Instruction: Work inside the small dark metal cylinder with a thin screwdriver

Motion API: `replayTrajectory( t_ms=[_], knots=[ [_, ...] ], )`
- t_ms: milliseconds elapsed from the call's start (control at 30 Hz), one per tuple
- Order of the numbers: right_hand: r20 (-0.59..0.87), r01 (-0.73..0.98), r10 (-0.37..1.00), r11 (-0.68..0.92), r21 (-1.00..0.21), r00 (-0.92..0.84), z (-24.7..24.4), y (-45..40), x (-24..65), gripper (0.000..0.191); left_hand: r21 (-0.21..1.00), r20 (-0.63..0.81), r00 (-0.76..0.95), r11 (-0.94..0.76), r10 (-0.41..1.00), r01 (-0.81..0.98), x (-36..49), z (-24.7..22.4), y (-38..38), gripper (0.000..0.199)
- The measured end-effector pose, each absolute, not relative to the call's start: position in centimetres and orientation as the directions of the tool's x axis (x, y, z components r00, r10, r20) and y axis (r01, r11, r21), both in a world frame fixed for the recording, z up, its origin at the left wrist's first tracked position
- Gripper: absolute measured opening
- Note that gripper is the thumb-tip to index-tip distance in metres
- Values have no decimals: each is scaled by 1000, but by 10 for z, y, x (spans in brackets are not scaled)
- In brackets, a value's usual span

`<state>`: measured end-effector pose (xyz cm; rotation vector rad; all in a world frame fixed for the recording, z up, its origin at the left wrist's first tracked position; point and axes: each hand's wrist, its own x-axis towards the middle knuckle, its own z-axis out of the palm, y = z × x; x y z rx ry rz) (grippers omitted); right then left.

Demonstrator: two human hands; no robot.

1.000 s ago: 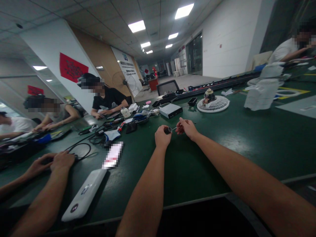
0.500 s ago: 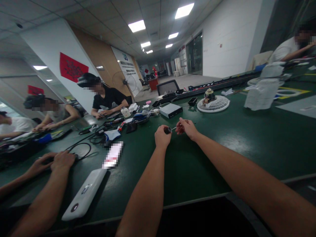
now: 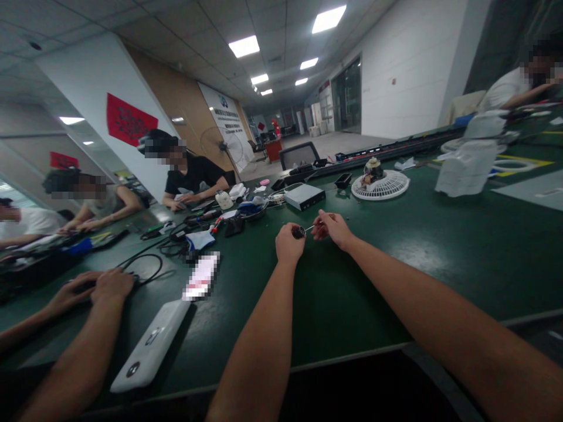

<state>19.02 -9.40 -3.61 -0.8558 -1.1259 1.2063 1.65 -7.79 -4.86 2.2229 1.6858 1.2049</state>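
Note:
My left hand [image 3: 287, 243] is closed around a small dark round part [image 3: 299, 232], whose open end faces right. A thin metal rod [image 3: 309, 228] runs from the fingers of my right hand [image 3: 333, 228] to that part. Its tip is at the part's end, but whether it goes inside is too small to tell. Most of the rod's other end is hidden by my right fingers, which are pinched together. Both hands are held over the green table [image 3: 352, 281]. Beyond them lies a flat grey-white box [image 3: 303, 197].
A white fan grille [image 3: 391, 186] with a motor on it and a small black tray [image 3: 343, 181] stand farther back. To the left are tangled cables [image 3: 152, 269], a phone with a blurred screen [image 3: 202, 275], a white oblong device [image 3: 152, 346] and a co-worker's hands [image 3: 109, 287]. Other people sit around.
My hands stay in nearly the same place, with the rod still at the dark part. Little else has visibly moved.

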Motion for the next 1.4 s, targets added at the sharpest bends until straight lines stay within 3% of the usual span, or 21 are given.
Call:
replayTrajectory(
  t_ms=[200,500,733,1033,1267,1400],
  knots=[
    [212,-236,974,224,-946,73,-40,-89,192,42,510,521,69,-376,851,773,17,-50,-77,24],
    [197,-285,980,182,-941,-25,-36,-94,191,39,516,518,72,-378,852,769,17,-49,-78,24],
    [169,-236,982,183,-954,78,-39,-89,192,40,516,511,77,-377,856,769,18,-48,-79,23],
    [164,-277,986,150,-949,-26,-33,-96,191,38,532,523,75,-394,849,750,17,-46,-80,21],
    [148,-253,986,161,-954,71,-37,-90,193,39,543,508,73,-384,859,746,19,-46,-81,23],
    [166,-260,985,170,-951,35,-37,-91,193,35,555,500,74,-385,863,737,19,-45,-81,24]
  ],
)
